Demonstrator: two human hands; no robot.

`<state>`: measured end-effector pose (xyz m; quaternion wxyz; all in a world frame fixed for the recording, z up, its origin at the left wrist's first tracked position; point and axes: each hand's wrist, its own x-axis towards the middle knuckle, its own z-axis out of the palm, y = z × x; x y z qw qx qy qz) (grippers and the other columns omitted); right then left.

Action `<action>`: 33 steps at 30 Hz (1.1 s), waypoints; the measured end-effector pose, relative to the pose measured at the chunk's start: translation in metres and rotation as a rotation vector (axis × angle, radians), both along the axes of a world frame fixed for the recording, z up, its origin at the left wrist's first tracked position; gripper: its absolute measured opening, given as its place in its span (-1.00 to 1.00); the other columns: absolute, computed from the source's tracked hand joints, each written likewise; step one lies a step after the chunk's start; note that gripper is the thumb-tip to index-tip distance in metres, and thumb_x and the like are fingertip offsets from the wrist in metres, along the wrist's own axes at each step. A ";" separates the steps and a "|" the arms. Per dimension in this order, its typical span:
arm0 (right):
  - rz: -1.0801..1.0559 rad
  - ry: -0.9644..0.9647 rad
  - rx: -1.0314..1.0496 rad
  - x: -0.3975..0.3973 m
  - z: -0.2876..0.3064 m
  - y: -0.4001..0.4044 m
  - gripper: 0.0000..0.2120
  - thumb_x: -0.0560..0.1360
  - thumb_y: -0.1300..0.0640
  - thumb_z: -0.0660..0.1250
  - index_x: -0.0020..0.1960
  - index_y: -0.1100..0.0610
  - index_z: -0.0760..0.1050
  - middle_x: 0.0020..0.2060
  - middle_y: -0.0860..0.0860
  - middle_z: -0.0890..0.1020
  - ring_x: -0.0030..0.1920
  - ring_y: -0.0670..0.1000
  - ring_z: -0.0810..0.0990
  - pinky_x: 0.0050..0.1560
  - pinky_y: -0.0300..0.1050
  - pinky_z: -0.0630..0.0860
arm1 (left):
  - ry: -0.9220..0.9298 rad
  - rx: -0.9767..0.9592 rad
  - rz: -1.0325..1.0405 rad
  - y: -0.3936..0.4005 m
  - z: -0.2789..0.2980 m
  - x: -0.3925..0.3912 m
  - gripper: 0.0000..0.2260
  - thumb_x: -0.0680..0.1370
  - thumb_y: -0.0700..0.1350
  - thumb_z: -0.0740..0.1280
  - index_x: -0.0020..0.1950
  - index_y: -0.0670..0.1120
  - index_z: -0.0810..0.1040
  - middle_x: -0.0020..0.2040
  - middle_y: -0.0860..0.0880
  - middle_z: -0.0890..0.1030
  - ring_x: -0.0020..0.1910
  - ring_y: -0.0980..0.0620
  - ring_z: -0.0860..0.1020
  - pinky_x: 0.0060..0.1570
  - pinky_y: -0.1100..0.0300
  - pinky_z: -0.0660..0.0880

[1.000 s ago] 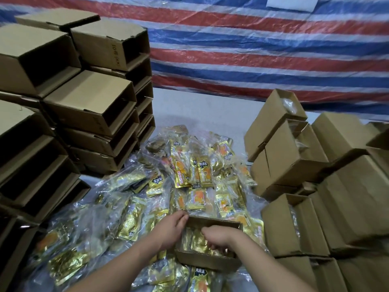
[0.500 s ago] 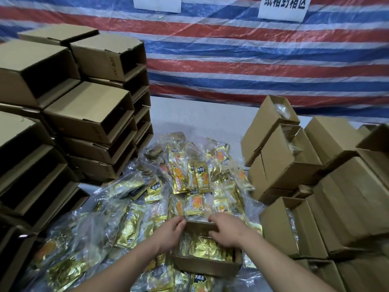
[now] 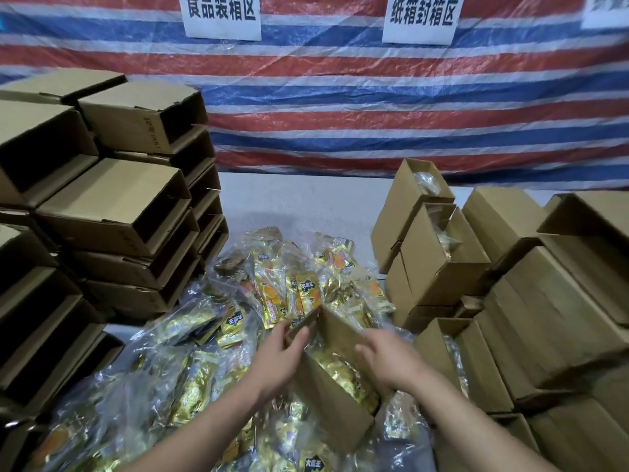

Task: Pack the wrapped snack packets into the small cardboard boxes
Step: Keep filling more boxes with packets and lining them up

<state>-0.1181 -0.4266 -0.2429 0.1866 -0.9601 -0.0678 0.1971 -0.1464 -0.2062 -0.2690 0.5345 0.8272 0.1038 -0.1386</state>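
Across the top of the frame we see a striped tarp (image 3: pixel 374 107) in red, blue and white, with white signs (image 3: pixel 222 15) fixed to it. At the left, filling the upper and middle left, stands a stack of empty boxes (image 3: pixel 112 206), their open sides facing right and toward us. At the right edge, from middle to lower right, we see a second group, the packed boxes (image 3: pixel 531 301), some showing clear wrapping at their open tops. Both groups rest on a pale table (image 3: pixel 296 199), bare only in the centre behind the goods. From the centre to the lower left spreads a heap of snack packets (image 3: pixel 190 338), gold and orange in clear wrap.

In the lower centre we see the small box (image 3: pixel 333 403), held above the heap and tilted. Its long axis runs from upper left to lower right in the frame; its open side faces up and to the right, showing gold packets inside. Our left hand (image 3: pixel 279 359) grips the box's upper left end, thumb on the flap and fingers curled against the side wall. Our right hand (image 3: pixel 388 359) holds the far long wall from the right, fingers curled over the cardboard.
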 end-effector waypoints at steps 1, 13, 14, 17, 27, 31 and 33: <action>-0.054 -0.037 0.014 0.003 0.007 -0.005 -0.81 0.64 0.00 0.22 0.16 0.04 0.53 -0.01 0.00 0.65 0.00 0.05 0.62 0.06 0.02 0.56 | 0.015 -0.053 -0.001 -0.008 0.012 0.003 -0.41 0.51 0.36 0.20 0.40 0.02 0.36 0.13 0.07 0.58 0.03 0.07 0.60 -0.06 0.14 0.56; -0.478 -0.237 0.073 -0.003 0.046 -0.066 -0.73 0.67 0.00 0.16 0.21 0.12 0.52 0.12 0.06 0.64 0.18 0.16 0.59 0.13 -0.01 0.52 | 0.215 -0.414 -0.117 -0.132 0.080 0.027 -0.05 0.48 0.20 0.46 0.62 0.00 -0.10 0.57 -0.08 0.26 0.47 -0.15 0.34 0.39 -0.11 0.29; -0.491 -0.244 0.074 -0.006 0.048 -0.072 -0.77 0.67 0.01 0.16 0.11 0.11 0.51 0.03 0.05 0.63 0.12 0.16 0.60 0.06 -0.01 0.52 | 0.223 -0.414 -0.122 -0.141 0.083 0.027 -0.08 0.50 0.14 0.46 0.62 0.01 -0.11 0.55 -0.07 0.29 0.44 -0.15 0.36 0.37 -0.11 0.32; -0.550 -0.276 0.050 -0.013 0.057 -0.090 -0.80 0.67 0.02 0.15 -0.02 0.09 0.45 -0.08 0.03 0.59 0.03 0.15 0.59 -0.07 -0.03 0.47 | 0.223 -0.365 -0.147 -0.164 0.091 0.029 -0.21 0.59 0.02 0.33 0.62 -0.01 -0.14 0.49 -0.08 0.33 0.35 -0.15 0.42 0.27 -0.05 0.44; -0.657 -0.358 -0.017 -0.018 0.101 -0.148 -0.85 0.60 0.06 0.14 -0.08 0.08 0.42 -0.08 0.09 0.60 -0.12 0.13 0.50 -0.12 -0.02 0.40 | 0.273 -0.333 -0.297 -0.232 0.121 0.052 -0.40 0.67 -0.14 0.04 0.63 -0.02 -0.20 -0.13 0.06 0.37 -0.31 0.10 0.35 -0.29 0.14 0.40; -0.679 -0.404 -0.104 -0.019 0.110 -0.166 -0.78 0.62 0.13 0.18 0.19 0.14 0.51 0.07 0.16 0.63 0.06 0.24 0.58 0.03 0.06 0.49 | 0.315 -0.332 -0.306 -0.256 0.125 0.057 -0.44 0.66 -0.15 0.05 0.62 -0.04 -0.11 0.25 -0.11 0.39 -0.06 -0.01 0.45 -0.07 0.02 0.48; -0.690 -0.401 -0.113 -0.020 0.109 -0.173 -0.73 0.62 0.14 0.20 0.28 0.17 0.48 0.11 0.18 0.63 0.12 0.26 0.58 0.09 0.07 0.50 | 0.333 -0.341 -0.311 -0.265 0.123 0.057 -0.42 0.67 -0.15 0.04 0.63 -0.02 -0.17 0.46 -0.16 0.29 0.13 -0.08 0.46 0.08 -0.01 0.51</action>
